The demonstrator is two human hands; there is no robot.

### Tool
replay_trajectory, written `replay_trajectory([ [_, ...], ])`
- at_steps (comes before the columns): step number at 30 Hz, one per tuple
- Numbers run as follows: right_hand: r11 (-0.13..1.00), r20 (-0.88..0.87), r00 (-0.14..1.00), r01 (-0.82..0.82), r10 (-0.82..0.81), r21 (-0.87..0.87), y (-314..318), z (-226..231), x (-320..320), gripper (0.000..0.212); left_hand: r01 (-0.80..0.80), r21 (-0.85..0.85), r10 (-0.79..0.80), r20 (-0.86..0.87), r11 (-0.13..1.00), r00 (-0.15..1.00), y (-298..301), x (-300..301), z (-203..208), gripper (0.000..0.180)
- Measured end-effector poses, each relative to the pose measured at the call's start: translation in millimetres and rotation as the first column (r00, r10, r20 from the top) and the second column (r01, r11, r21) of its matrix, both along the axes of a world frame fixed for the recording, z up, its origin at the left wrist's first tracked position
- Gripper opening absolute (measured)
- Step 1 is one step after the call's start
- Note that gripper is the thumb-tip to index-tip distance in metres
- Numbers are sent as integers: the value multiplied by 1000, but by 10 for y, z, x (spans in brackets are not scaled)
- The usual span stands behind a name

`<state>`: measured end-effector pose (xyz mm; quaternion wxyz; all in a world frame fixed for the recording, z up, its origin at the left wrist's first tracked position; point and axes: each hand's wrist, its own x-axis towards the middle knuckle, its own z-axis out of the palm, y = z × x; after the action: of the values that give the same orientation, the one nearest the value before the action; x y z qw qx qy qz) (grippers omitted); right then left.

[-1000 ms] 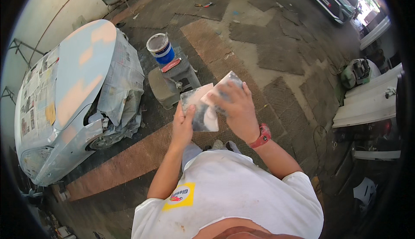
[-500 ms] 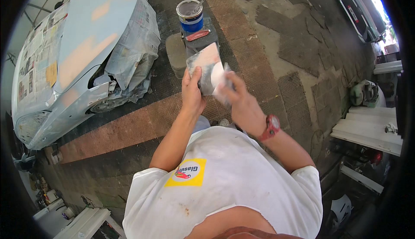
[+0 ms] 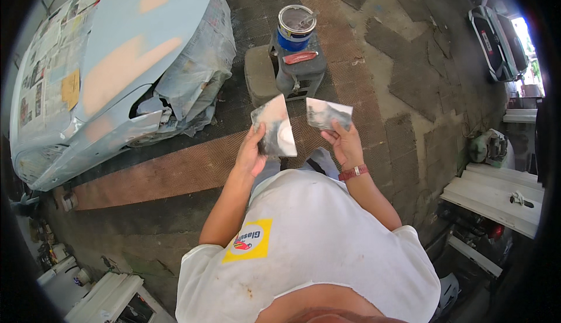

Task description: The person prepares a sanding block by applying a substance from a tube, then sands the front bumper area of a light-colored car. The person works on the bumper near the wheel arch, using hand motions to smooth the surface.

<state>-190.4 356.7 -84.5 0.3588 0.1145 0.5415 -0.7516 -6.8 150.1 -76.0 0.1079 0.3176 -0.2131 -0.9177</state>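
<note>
My left hand (image 3: 251, 154) is closed on a grey metal mixing plate (image 3: 272, 115) with pinkish and pale filler smeared over it, the thumb lying across its face. In my right hand (image 3: 347, 145) is a smaller rectangular filler spreader (image 3: 330, 112), pinched at its lower edge and smeared grey and whitish. The plate and the spreader are held apart, side by side in front of me. Just beyond them, a blue and white filler can (image 3: 295, 30) and a red tube (image 3: 300, 57) rest on a dark grey stool (image 3: 312, 73).
A pale blue car body (image 3: 125, 48) with peach filler patches stands at left, partly masked with newspaper and plastic sheeting. Another low stool (image 3: 261, 71) adjoins the first. Worn mats (image 3: 403, 54) cover the floor. White panels (image 3: 497, 194) lie at right; a dark car (image 3: 497, 42) stands farther back.
My right hand has drawn the spreader away from the plate to the right, so the two are now apart. The view has shifted, showing more of the stool.
</note>
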Motion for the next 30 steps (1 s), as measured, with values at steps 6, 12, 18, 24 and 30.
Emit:
replay_trajectory([
  [6, 944, 80, 943, -314, 323, -99, -840, 23, 27, 34, 54, 61, -49, -81, 997, 996, -299, -166, 44, 46],
  [12, 918, 126, 910, -395, 396, -28, -1308, -353, -671, 37, -185, 6, 185, 12, 983, 983, -591, -451, -30, 45],
  [18, 720, -224, 766, -399, 602, 568, -1533, -1910, -1906, 40, -410, -68, 416, 159, 909, 895, -996, -593, -29, 47],
  [24, 308, -267, 269, -124, 925, 943, -2029, -2530, -2891, 55, -451, -146, 472, 339, 881, 814, -1027, -943, 204, 48],
  [30, 147, -146, -21, 73, 989, 986, -2169, -3048, -3173, 48, -505, -207, 539, 461, 838, 705, -977, -1378, 366, 44],
])
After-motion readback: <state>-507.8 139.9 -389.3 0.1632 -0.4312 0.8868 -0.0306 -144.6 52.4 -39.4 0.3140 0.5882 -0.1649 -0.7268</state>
